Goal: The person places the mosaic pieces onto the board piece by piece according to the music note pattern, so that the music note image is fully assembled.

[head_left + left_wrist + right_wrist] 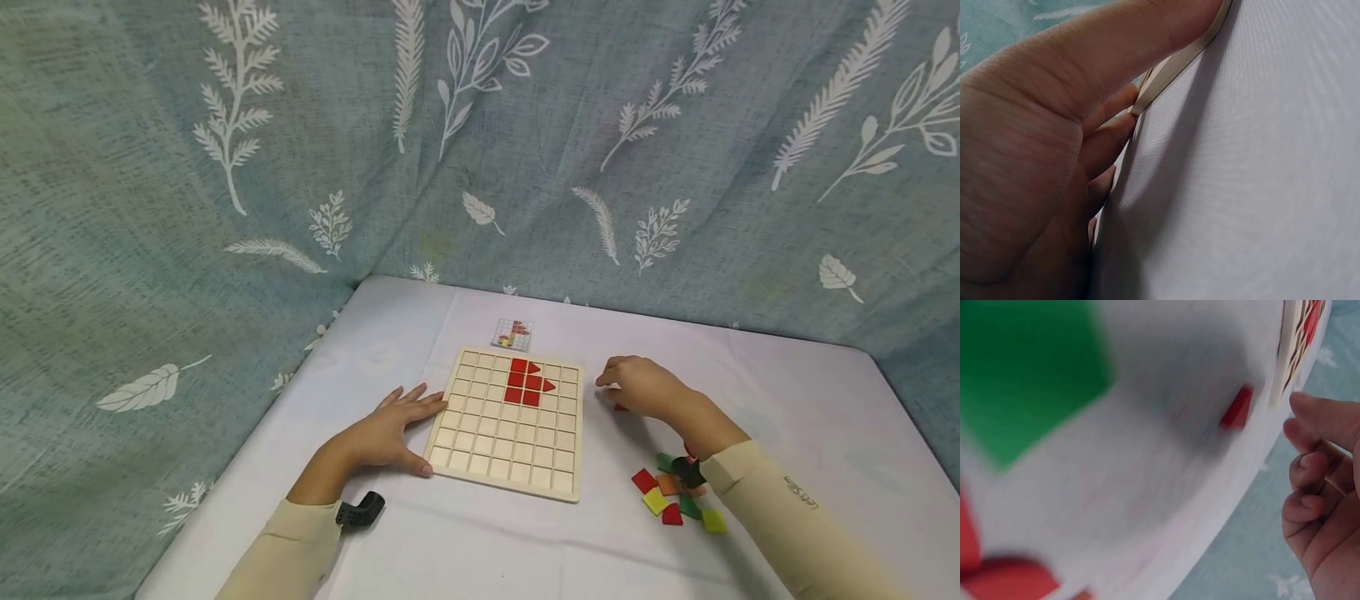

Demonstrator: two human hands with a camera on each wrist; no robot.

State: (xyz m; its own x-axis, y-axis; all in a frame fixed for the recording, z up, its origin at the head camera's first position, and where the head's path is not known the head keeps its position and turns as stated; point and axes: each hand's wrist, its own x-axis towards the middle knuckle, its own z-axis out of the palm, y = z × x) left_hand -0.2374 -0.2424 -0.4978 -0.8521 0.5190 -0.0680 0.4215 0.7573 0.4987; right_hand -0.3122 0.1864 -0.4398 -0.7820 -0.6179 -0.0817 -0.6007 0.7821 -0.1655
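Observation:
My left hand (390, 432) lies at the left side of a pale wooden grid board (517, 477), fingers spread, thumb at the near left corner. In the left wrist view its thumb and fingertips touch the board's edge (1175, 69). Several red squares (515, 380) and two red triangles (549, 386) lie on the board's upper part. Right of the board, my right hand (647, 387) pinches a small red piece (598, 383), mostly hidden by the fingers. Below that hand another red piece (1238, 411) lies on the cloth.
A small pattern card (513, 334) lies beyond the board. Near the right forearm is a loose pile of red, green, orange and yellow pieces (656, 501). White cloth (465, 550) covers the table; a blue-green leaf-print curtain (540, 208) hangs behind.

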